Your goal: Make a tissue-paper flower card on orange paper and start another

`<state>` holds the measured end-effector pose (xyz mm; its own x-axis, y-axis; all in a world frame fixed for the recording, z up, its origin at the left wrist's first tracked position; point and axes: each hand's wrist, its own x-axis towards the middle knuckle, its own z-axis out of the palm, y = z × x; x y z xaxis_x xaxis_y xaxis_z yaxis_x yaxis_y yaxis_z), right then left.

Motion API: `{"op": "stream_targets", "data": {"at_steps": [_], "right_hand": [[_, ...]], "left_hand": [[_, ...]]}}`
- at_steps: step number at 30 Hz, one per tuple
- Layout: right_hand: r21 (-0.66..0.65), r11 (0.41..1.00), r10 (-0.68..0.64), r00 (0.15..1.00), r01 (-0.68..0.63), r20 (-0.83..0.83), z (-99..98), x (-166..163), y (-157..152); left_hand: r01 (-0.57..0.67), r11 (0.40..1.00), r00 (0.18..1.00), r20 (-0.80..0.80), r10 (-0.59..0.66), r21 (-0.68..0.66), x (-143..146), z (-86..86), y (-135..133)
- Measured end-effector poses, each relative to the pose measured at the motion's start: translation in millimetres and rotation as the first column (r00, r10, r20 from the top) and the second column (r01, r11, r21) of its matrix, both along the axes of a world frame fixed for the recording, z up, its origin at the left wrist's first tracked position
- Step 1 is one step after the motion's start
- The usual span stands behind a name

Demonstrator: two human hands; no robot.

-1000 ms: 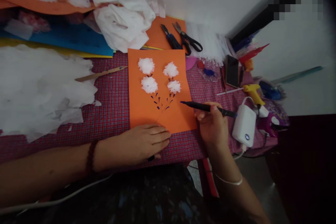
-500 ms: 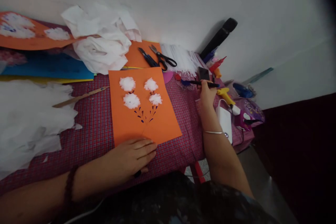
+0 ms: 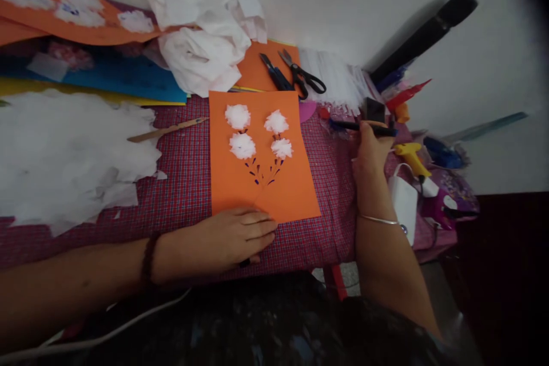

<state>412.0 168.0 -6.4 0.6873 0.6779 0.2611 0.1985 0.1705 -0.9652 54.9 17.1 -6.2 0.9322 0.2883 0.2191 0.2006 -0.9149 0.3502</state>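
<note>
My left hand lies flat with fingers stretched out on the near edge of an orange sheet, which bears several white tissue puffs and small dark blue marks. My right hand is out to the right of the sheet, closed on a dark pen held level above the red checked cloth. The pen's tip points left, beside a small clear container.
Crumpled white tissue and a big white tissue heap lie left and back. Black scissors, a wooden stick, a yellow glue gun, a white adapter and red bottles crowd the right side by the wall.
My right hand has carried the pen off the orange sheet to the right, up towards the clutter by the wall. My left hand has stayed on the sheet's near edge.
</note>
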Motion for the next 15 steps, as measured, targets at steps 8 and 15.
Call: {"op": "stream_targets", "data": {"at_steps": [8,15], "right_hand": [[0.073,0.88,0.461,0.804,-0.47,-0.376,39.9,-58,-98],[-0.152,0.878,0.421,0.883,-0.454,-0.209,7.6,-110,-178]], "left_hand": [[0.001,0.996,1.0,-0.015,0.001,0.092,0,-2.1,-7],[0.026,0.998,0.999,0.024,-0.028,0.065,4,4.0,-20]]}}
